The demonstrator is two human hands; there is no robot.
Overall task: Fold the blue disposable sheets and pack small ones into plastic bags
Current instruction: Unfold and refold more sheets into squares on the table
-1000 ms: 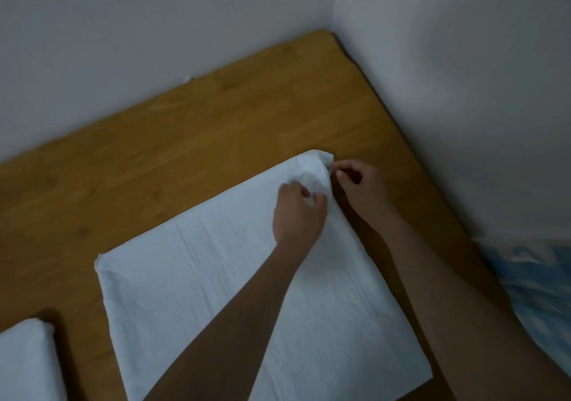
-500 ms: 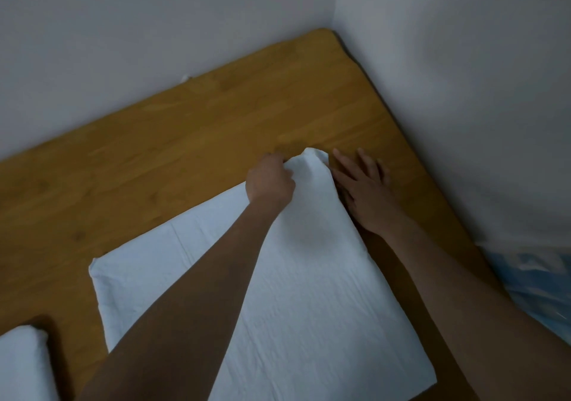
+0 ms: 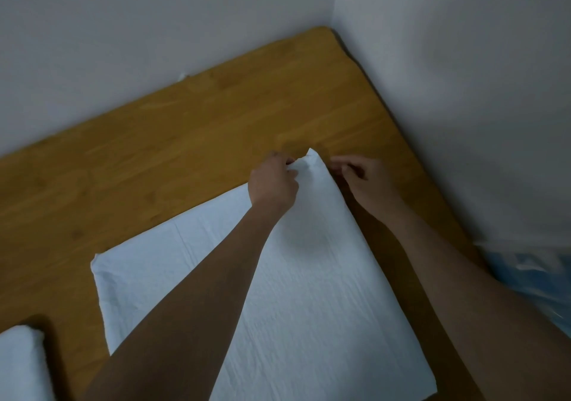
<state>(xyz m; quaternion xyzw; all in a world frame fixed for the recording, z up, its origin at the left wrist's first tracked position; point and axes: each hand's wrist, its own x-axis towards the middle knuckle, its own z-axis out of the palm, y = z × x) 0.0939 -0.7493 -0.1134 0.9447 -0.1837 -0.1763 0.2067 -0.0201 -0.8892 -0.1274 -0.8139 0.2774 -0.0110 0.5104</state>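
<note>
The right hand (image 3: 364, 184), flat on the table (image 3: 185, 159) before, now curls beside the sheet (image 3: 309, 292) corner.

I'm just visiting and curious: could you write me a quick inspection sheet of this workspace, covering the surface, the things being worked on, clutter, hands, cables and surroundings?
Surface: wooden table, set into a corner.
Job's things: pale blue sheet lying flat on the table, its far corner lifted; a folded sheet at the near left edge; plastic-wrapped blue material at the right.
Clutter: nothing seen.
Hands: left hand pinches the sheet's far corner; right hand is beside that corner, fingers curled, contact unclear.
Cables: nothing seen.
Surroundings: plain pale walls on two sides; dim light.
</note>
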